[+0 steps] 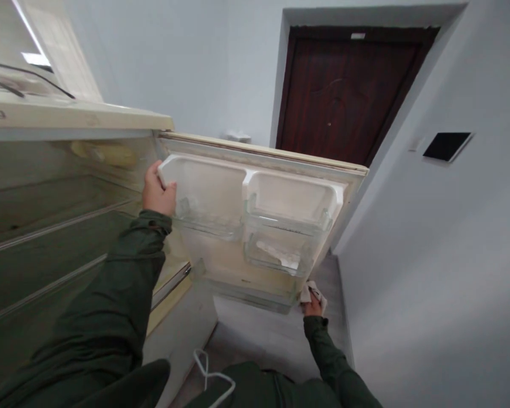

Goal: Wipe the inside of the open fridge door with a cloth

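On the far left, the open cream-coloured fridge cabinet (68, 122) shows its bare wire-edged shelves (46, 226), dim inside. Moving across, the left hand (156, 192), in a dark green sleeve (123, 272), is up at the hinge-side corner of the open cream fridge door (263, 164) — fingers curled over the top edge of the white moulded door compartment (204, 181), thumb against its front, a firm closed grip on that rim. Just beside it to the right, the clear plastic door shelves (280, 226) sit in two tiers, the lower one with something pale lying in it, too blurred to name. Down at the bottom right corner of the door, the right hand (312, 303) is closed around a crumpled white cloth (311, 292), pressed against the lowest clear door rail (255, 297). Below, between the arms, a white looped cord (210, 371) hangs over the grey floor (259, 334). Further right and behind, a dark brown wooden door (344, 96) stands shut in the pale wall, with a small black wall panel (446, 145) well off to its right
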`<action>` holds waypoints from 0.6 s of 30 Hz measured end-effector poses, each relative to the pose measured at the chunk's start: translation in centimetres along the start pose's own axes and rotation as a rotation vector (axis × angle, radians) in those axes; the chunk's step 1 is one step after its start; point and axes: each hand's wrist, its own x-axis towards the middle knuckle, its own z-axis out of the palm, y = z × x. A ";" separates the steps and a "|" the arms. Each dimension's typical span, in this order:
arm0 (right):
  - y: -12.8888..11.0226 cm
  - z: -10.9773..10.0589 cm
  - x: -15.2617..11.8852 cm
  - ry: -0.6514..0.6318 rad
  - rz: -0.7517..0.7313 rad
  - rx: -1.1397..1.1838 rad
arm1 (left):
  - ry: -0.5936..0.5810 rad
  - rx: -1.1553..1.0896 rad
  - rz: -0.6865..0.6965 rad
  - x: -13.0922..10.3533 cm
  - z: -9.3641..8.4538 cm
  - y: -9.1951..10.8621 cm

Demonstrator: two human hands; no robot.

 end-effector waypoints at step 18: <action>-0.7 -2.4 3.6 -0.334 -0.250 -0.091 | 0.032 0.087 -0.432 -22.0 -4.2 -3.9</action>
